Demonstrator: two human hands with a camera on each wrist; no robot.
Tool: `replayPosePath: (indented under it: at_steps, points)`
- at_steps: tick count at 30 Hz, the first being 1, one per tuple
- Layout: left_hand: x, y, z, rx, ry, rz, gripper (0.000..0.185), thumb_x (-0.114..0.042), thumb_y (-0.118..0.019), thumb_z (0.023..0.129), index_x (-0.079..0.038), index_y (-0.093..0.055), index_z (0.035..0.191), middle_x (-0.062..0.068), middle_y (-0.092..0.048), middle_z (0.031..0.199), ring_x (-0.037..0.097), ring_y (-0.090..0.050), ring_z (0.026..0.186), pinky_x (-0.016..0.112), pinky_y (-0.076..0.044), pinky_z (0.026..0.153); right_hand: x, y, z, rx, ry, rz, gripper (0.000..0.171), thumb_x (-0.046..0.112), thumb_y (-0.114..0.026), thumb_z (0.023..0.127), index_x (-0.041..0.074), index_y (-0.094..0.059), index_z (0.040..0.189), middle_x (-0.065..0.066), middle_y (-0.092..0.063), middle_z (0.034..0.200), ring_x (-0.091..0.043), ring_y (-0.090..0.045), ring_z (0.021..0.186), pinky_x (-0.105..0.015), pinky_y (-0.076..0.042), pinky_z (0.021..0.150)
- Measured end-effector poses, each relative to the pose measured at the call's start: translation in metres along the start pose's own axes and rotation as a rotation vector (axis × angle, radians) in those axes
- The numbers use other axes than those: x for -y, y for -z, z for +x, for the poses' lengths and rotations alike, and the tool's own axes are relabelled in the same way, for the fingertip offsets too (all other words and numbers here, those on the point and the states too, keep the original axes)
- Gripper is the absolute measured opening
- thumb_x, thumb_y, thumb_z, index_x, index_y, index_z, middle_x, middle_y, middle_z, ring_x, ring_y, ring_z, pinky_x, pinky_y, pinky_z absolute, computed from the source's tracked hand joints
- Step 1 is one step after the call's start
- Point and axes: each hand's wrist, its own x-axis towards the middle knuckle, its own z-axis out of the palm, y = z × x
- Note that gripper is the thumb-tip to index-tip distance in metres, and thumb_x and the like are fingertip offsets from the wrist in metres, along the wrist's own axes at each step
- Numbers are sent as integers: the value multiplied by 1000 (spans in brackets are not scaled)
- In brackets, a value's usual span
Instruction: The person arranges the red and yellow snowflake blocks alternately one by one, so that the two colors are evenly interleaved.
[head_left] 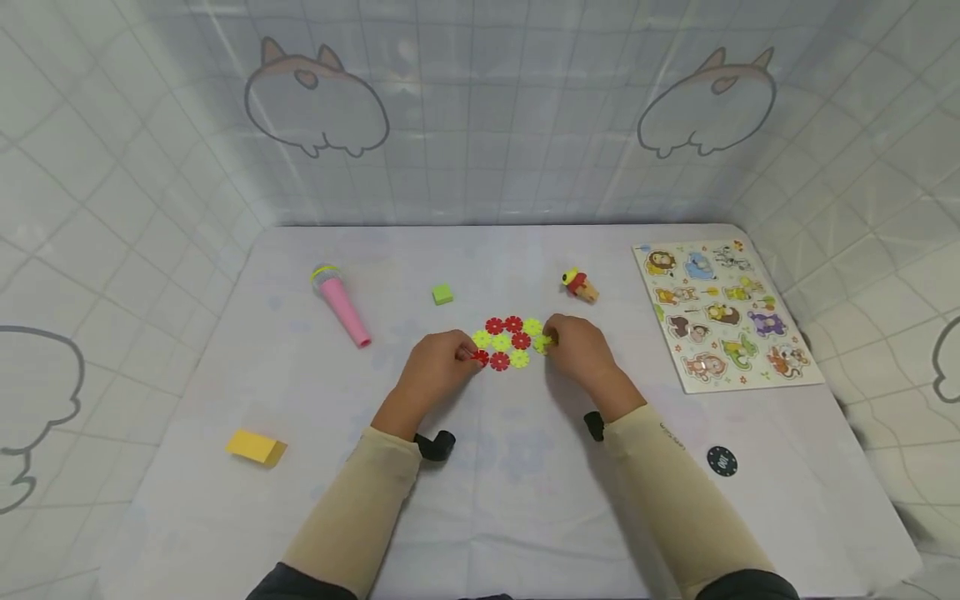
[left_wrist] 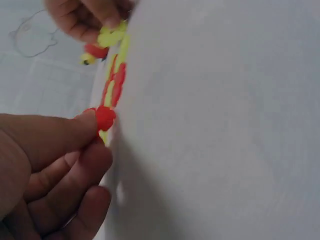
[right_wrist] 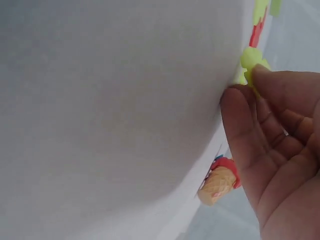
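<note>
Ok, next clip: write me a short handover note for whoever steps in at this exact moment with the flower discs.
Left hand: pinching a red disc at the cluster's left end.
Right hand: pinching a yellow-green disc at the right end.
The cluster of red and yellow-green discs lies flat mid-table, between both hands.
Done: several discs sit together in two rows.
Left: whether they are fully interlocked cannot be told; no loose discs are visible elsewhere.

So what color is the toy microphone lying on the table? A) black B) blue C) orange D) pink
D: the toy microphone lying to the left of the flower pieces has a pink handle.
</note>
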Motion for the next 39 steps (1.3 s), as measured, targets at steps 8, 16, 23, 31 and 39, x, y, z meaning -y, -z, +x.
replayPosePath:
  at_steps: [8, 16, 23, 31, 39]
  points:
    - [2, 27, -35, 50, 27, -268, 17, -23, -78, 95, -21, -74, 111, -6, -71, 98, 15, -71, 86, 36, -57, 71, 9, 0, -18, 49, 86, 276, 19, 11, -73, 97, 8, -72, 116, -5, -68, 103, -22, -66, 90, -35, -56, 74]
    - [22, 58, -67, 47, 30, -252, 19, -21, -77, 95, -17, -78, 114, -7, -75, 95, 12, -73, 85, 36, -57, 74, 65, -28, -31, 228, 275, 249, 14, 11, -78, 93, 11, -73, 107, 5, -67, 92, -14, -62, 83, -29, -54, 73]
    - [43, 63, -67, 99, 78, -152, 19, -20, -72, 96, -15, -81, 112, -5, -74, 95, 12, -69, 81, 36, -54, 75, 97, -51, -31, 255, 334, 83, 13, 8, -77, 91, 9, -75, 104, 4, -67, 90, -14, -60, 85, -29, -52, 78]
    - [55, 53, -67, 107, 139, 13, 15, -17, -75, 92, -14, -81, 105, -5, -71, 90, 18, -62, 88, 40, -53, 80, 111, -67, -35, 224, 344, -133, 27, 20, -84, 87, 6, -76, 109, 1, -65, 90, -13, -58, 81, -26, -51, 75]
    - [60, 50, -70, 123, 41, 50, 24, -20, -84, 87, -17, -80, 110, -3, -70, 102, 19, -63, 93, 43, -53, 84, 118, -76, -35, 208, 387, -274, 23, 21, -84, 88, 9, -77, 106, 2, -57, 84, -11, -53, 72, -23, -47, 66]
